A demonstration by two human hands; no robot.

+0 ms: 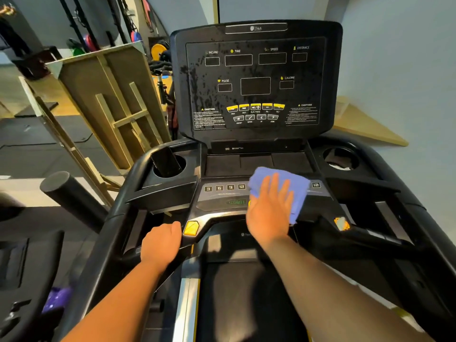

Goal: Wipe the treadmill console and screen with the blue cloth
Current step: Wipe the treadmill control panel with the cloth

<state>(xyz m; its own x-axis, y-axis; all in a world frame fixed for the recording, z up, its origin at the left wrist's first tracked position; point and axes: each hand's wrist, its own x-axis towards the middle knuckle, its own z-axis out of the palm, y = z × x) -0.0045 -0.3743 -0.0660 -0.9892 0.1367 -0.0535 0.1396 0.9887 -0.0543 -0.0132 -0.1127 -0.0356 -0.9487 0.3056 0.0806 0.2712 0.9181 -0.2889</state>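
The right hand [270, 208] lay flat, fingers straight and spread, pressing the blue cloth [291, 183] down on the lower button panel of the treadmill console [222, 196]. The cloth covered the right half of that panel, just beside the green START button [236, 202], with the number keys 3, 6, 9 and 12 showing to its left and one more 12 key to its right. The left hand [161, 241] was curled round the black handrail [128, 193], next to a yellow pad [191, 228]. Above, the dark screen [255, 85] stood tilted back, its left side speckled with droplets or smears. A dark phone [166, 161] stood in the left cup holder [183, 164]. A wooden frame [106, 95] leaned to the left of the machine.
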